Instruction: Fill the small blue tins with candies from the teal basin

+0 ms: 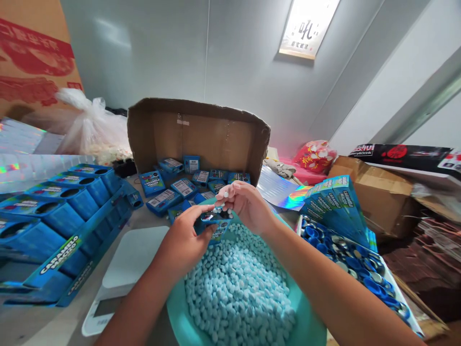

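My left hand (pixel 187 238) grips a small blue printed cardboard box (pixel 219 233), thumb on the near side, above the far rim of a round teal plastic basin (pixel 176 307). Presumably held there so strays land on the pale blue oval pellets (pixel 237 288) heaped inside. My right hand (pixel 248 206), fingers bunched narrow, holds a few pellets at the box's mouth; count: cannot tell. Box mouth points up, long axis roughly upright; exact lean unclear. White flat scale (pixel 140 254) sits on the counter (pixel 39 327) beside the basin's left rim, probably for reach.
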`<act>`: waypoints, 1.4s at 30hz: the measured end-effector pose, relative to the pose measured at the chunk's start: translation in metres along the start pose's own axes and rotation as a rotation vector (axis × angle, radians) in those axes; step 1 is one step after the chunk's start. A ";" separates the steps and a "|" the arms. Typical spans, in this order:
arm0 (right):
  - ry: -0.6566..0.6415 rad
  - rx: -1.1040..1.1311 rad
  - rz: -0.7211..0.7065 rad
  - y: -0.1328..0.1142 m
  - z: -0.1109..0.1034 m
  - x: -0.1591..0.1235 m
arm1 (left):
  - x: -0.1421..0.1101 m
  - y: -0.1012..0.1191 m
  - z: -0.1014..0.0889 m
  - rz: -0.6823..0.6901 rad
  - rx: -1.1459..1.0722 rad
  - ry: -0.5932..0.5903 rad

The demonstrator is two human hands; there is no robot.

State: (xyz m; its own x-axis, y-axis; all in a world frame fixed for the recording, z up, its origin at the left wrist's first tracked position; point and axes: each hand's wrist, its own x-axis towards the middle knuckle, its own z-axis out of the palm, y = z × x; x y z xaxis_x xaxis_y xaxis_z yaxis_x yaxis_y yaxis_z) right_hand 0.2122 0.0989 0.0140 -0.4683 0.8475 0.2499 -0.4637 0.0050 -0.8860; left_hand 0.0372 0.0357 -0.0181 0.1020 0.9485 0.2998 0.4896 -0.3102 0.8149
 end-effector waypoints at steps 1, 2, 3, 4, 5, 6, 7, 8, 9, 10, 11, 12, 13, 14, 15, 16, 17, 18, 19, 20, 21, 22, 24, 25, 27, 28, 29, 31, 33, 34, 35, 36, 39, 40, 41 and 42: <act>-0.001 -0.002 -0.011 -0.001 0.000 0.000 | 0.000 -0.001 0.000 0.015 0.012 0.011; -0.002 -0.005 -0.022 -0.002 0.000 0.000 | 0.001 -0.001 0.000 0.027 0.020 0.022; -0.002 -0.008 -0.031 -0.003 0.000 -0.001 | 0.001 -0.002 0.000 0.035 0.021 0.029; 0.000 -0.011 -0.033 -0.003 0.000 -0.001 | 0.001 -0.002 0.000 0.038 0.015 0.028; 0.004 -0.014 -0.028 -0.003 0.001 -0.001 | 0.001 -0.002 0.000 0.037 0.008 0.023; 0.010 -0.021 -0.020 -0.002 0.001 -0.001 | 0.001 -0.002 0.000 0.033 0.002 0.019; 0.013 -0.030 -0.014 -0.001 0.001 -0.001 | 0.002 -0.002 0.000 0.032 -0.001 0.018; 0.012 -0.044 -0.011 0.000 0.001 -0.001 | 0.002 -0.002 0.000 0.031 -0.001 0.019; 0.008 -0.059 -0.011 0.001 0.001 -0.001 | 0.002 -0.002 0.000 0.034 0.000 0.024; 0.005 -0.070 -0.016 0.002 0.001 -0.001 | 0.002 -0.002 0.000 0.038 0.001 0.029; 0.000 -0.074 -0.020 0.003 0.001 0.000 | 0.002 -0.001 0.000 0.040 -0.002 0.029; -0.004 -0.071 -0.023 0.003 0.001 0.000 | 0.002 -0.001 -0.001 0.040 -0.009 0.025; -0.006 -0.062 -0.022 0.004 0.002 0.000 | 0.002 -0.001 -0.001 0.038 -0.017 0.017; -0.007 -0.051 -0.022 0.004 0.002 0.000 | 0.002 -0.001 -0.001 0.036 -0.024 0.009; -0.008 -0.042 -0.022 0.003 0.002 0.000 | 0.002 -0.001 -0.001 0.036 -0.029 0.002; -0.008 -0.038 -0.022 0.003 0.002 0.000 | 0.002 -0.001 -0.001 0.038 -0.031 -0.002; -0.008 -0.039 -0.023 0.003 0.002 0.000 | 0.001 0.000 -0.001 0.042 -0.028 -0.003; -0.008 -0.045 -0.028 0.002 0.002 0.000 | 0.001 0.000 -0.001 0.044 -0.023 -0.001; -0.006 -0.058 -0.035 0.002 0.002 0.000 | 0.001 0.000 -0.001 0.045 -0.019 0.001; -0.003 -0.076 -0.043 0.002 0.002 0.000 | 0.001 0.001 -0.001 0.043 -0.019 0.002; -0.001 -0.098 -0.052 0.001 0.002 0.000 | 0.001 0.001 -0.001 0.040 -0.022 0.002; 0.002 -0.122 -0.064 0.001 0.002 0.000 | 0.001 0.001 -0.001 0.038 -0.026 0.002; 0.003 -0.180 -0.090 0.000 0.002 0.000 | 0.001 0.001 0.000 0.046 -0.031 -0.005; 0.001 -0.206 -0.099 -0.001 0.002 -0.001 | 0.001 0.001 0.000 0.053 -0.030 -0.007; -0.007 -0.258 -0.098 0.000 0.001 -0.001 | 0.001 0.000 0.001 0.062 -0.033 0.004; -0.012 -0.279 -0.089 0.000 0.001 -0.002 | 0.002 -0.001 0.001 0.060 -0.040 0.014; -0.019 -0.295 -0.079 0.001 0.001 -0.002 | 0.002 -0.001 0.001 0.049 -0.050 0.024; -0.037 -0.315 -0.067 0.003 0.000 -0.002 | 0.001 -0.002 0.001 0.020 -0.064 0.037; -0.052 -0.322 -0.074 0.004 0.001 -0.001 | 0.001 -0.001 0.001 0.012 -0.061 0.041; -0.057 -0.329 -0.079 0.005 0.001 -0.001 | 0.001 -0.001 0.001 0.013 -0.056 0.042; -0.058 -0.342 -0.085 0.005 0.001 -0.001 | 0.001 0.000 0.001 0.015 -0.055 0.043; -0.055 -0.357 -0.089 0.005 0.002 -0.001 | 0.000 0.000 0.001 0.012 -0.056 0.042; -0.044 -0.402 -0.104 0.004 0.002 -0.001 | 0.000 0.001 0.000 -0.011 -0.063 0.030; -0.045 -0.414 -0.108 0.004 0.001 -0.001 | 0.000 0.001 0.000 -0.008 -0.059 0.031; -0.053 -0.427 -0.111 0.004 0.001 -0.001 | 0.000 0.001 0.000 -0.003 -0.053 0.034; -0.067 -0.442 -0.113 0.004 0.001 -0.001 | 0.000 0.001 0.000 -0.001 -0.049 0.036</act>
State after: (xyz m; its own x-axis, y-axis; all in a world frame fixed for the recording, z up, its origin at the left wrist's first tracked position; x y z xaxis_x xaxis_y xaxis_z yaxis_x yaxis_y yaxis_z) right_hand 0.2101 0.0975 0.0109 -0.4878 0.7924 0.3663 -0.1564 0.3334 -0.9297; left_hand 0.0374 0.0354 -0.0176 0.0695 0.9462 0.3159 0.4462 -0.3127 0.8385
